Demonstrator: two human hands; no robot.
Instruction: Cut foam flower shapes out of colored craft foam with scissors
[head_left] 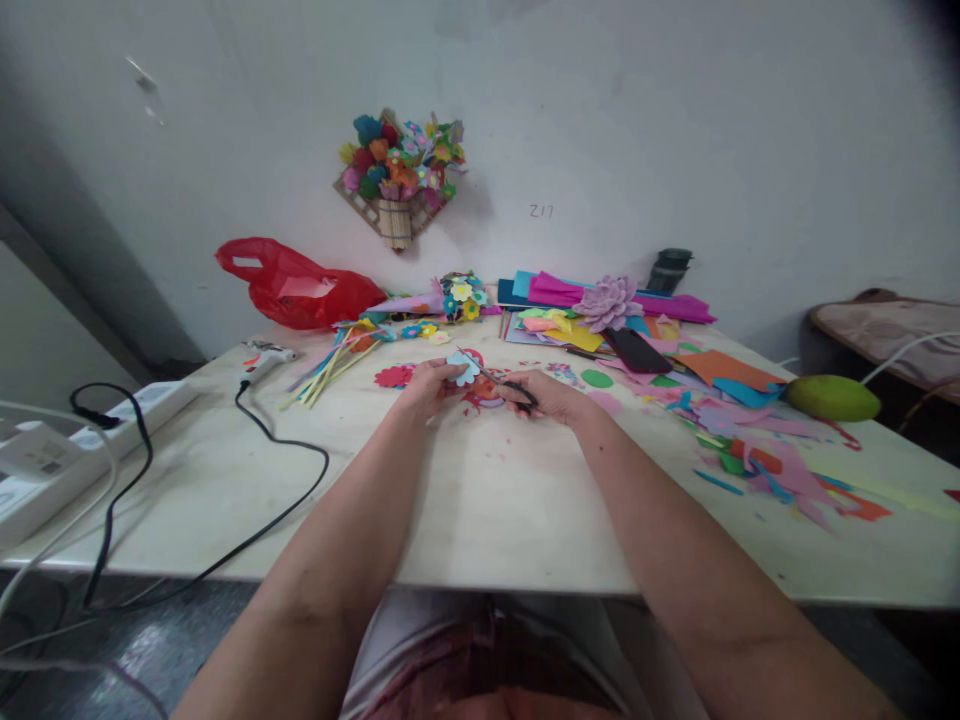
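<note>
My left hand (435,388) is closed on the edge of a light blue paper flower (463,368) with scalloped petals. In my right hand (551,396) is a pair of scissors (517,392) with black handles, fingers wrapped round them. The blades point left and reach the blue flower; whether they touch its edge I cannot tell. Red flower cutouts (391,376) lie just left of my left hand. Beneath and between the hands are red and orange cut pieces, partly hidden.
A glue gun (266,362) with a black cord lies left, near a white power strip (150,408). Paper strips (337,365) and a red plastic bag (300,290) are behind. To the right are a phone (637,351), coloured sheets (727,370), scraps (787,475) and a green mango-like object (832,398).
</note>
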